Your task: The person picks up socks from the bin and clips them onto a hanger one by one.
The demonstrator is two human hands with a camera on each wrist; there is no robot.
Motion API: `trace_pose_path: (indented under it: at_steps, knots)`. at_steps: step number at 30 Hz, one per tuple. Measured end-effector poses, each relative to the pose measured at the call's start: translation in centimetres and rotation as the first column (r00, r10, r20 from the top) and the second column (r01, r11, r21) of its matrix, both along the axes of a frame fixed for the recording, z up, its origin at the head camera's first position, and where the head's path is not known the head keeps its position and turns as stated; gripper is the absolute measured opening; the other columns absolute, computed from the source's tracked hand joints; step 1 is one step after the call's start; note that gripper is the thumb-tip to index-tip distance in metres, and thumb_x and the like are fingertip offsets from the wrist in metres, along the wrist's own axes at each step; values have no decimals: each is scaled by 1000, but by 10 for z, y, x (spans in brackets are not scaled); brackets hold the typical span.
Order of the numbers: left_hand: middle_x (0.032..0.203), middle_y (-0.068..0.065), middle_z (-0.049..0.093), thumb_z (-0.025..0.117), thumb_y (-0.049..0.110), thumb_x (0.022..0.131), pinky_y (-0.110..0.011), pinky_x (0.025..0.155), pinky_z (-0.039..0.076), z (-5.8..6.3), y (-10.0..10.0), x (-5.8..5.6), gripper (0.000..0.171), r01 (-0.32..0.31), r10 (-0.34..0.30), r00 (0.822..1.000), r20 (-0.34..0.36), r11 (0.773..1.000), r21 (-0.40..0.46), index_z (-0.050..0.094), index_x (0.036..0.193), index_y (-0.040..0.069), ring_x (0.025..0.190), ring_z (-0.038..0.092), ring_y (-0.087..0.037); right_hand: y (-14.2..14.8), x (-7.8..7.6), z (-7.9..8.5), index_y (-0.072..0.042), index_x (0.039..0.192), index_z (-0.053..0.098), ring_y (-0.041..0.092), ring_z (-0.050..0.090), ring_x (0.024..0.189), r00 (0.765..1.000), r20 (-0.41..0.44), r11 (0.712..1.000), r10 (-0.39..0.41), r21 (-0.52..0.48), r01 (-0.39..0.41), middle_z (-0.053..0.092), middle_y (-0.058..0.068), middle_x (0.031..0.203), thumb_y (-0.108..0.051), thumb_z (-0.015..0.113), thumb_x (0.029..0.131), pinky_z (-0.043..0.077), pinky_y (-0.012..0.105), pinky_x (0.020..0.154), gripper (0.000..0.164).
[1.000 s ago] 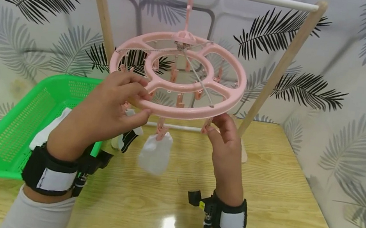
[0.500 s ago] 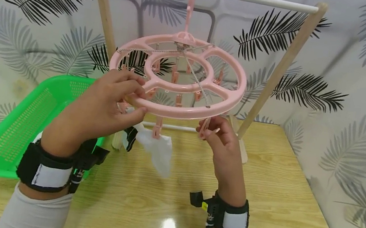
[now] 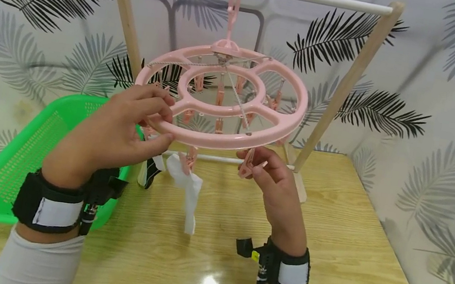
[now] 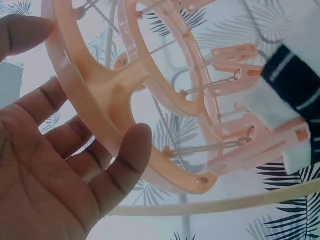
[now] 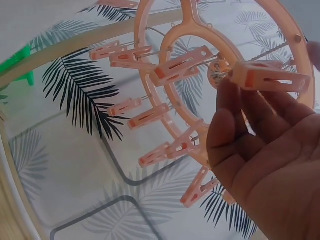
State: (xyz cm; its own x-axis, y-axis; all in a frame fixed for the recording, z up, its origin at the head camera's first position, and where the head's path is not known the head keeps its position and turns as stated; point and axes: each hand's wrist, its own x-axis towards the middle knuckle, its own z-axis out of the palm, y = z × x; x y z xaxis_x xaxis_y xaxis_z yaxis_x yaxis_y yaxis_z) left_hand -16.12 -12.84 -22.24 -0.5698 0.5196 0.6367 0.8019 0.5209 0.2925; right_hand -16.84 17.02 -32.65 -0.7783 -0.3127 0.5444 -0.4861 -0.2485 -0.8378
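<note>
While the left hand [image 3: 124, 121] grips the glossy round hanger [image 3: 219, 110], the right hand [image 3: 277, 176] pinches a slotted plastic peg [image 3: 246, 168].

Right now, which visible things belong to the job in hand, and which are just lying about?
In the job:
Pink round hanger, left grip holding its rim
Pink clothespin, pinched in the right grip
White cloth, clipped below
Rack, bearing the hanger

Seemingly just about:
Green basket, role unclear
Table
Leaf-print backdrop

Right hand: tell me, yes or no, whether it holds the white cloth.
No, the right hand pinches a pink clip, while the white cloth hangs from another clip.
</note>
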Motion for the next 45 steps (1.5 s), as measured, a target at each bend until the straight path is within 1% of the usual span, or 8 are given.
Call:
trace_pose_path:
  at_steps: [4, 12, 18, 22, 28, 33, 39, 45]
  knots:
    - [114, -13, 63, 72, 8, 81, -43, 79, 45, 1, -3, -2, 9, -7, 7, 1000, 23, 1000, 1, 65, 87, 7, 106, 56, -29, -3, 1, 0, -10, 124, 63, 20, 60, 94, 999, -29, 999, -15, 35, 16, 68, 3, 115, -29, 52, 103, 47, 32, 80, 30]
    - [116, -10, 63, 71, 9, 82, -38, 74, 45, 1, -11, -7, 9, 1, -1, 999, 34, 1000, -9, 64, 87, 7, 103, 57, -26, -9, 0, -1, -15, 122, 65, 28, 59, 96, 998, -57, 999, -35, 28, 36, 66, 11, 106, -50, 53, 100, 49, 32, 80, 43]
    - [117, -11, 62, 69, 9, 82, -38, 79, 44, -2, -15, -9, 8, 8, -8, 999, 44, 1000, 1, 63, 86, 8, 121, 54, -29, -10, -1, -1, -9, 115, 64, 25, 56, 93, 998, -69, 1000, -3, 5, 3, 61, 5, 95, -42, 51, 103, 49, 33, 80, 37]
    - [117, -11, 62, 69, 9, 81, -38, 78, 44, -4, -16, -10, 8, -2, 1, 999, 41, 1000, 5, 63, 86, 9, 119, 55, -28, -10, 0, -1, -4, 114, 62, 27, 55, 91, 999, -44, 1000, 2, 10, -2, 58, 6, 92, -30, 58, 102, 49, 33, 79, 29]
    - [115, -10, 62, 68, 11, 81, -38, 77, 44, -6, -15, -13, 8, 7, -6, 1000, 19, 1000, -4, 62, 85, 8, 114, 56, -28, -16, -1, -1, 0, 108, 55, 27, 53, 83, 997, -78, 1000, 3, -7, -3, 56, 8, 93, -35, 68, 93, 48, 29, 69, 40]
    - [114, -12, 61, 68, 12, 81, -38, 77, 44, -8, -13, -14, 8, 14, -14, 1000, 19, 1000, 4, 62, 84, 8, 109, 56, -28, -24, -1, -3, 3, 100, 52, 22, 57, 74, 995, -96, 999, -22, -30, 20, 57, 6, 87, -31, 68, 94, 50, 29, 64, 38]
    - [116, -14, 61, 69, 11, 80, -43, 83, 44, -11, -13, -14, 8, -15, 15, 999, 38, 1000, 7, 64, 85, 8, 108, 55, -30, -26, -3, -4, 4, 94, 53, 18, 60, 62, 983, -175, 998, -54, 1, 55, 57, 10, 76, -27, 62, 99, 51, 29, 57, 33]
    - [118, -15, 61, 69, 14, 82, -47, 87, 44, -16, -14, -13, 9, -55, 55, 997, 59, 998, -6, 65, 87, 8, 109, 55, -32, -25, -2, -4, 4, 92, 53, 17, 61, 61, 985, -160, 998, -58, 16, 61, 59, 10, 76, -27, 62, 99, 52, 29, 57, 33]
